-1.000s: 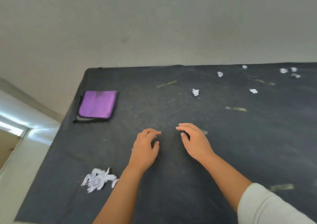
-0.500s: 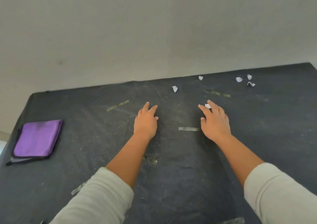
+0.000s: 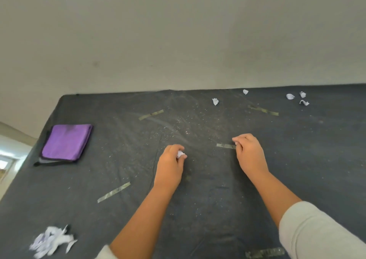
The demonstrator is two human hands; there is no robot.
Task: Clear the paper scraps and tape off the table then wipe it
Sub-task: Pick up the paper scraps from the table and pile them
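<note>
Left hand (image 3: 170,164) has its fingers pinched on a paper scrap (image 3: 179,154) mid-table, right hand (image 3: 250,154) is curled shut at the tape strip (image 3: 225,146) end, and honestly that tape looks stuck flat, so it might tear or drag the dark table cover (image 3: 316,159).

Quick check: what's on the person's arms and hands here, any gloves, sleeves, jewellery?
No gloves: the left hand and right hand are bare, with no visible rings or watch. Light grey long sleeves are pushed up, forearms exposed. Only a sliver of the left sleeve shows.
</note>
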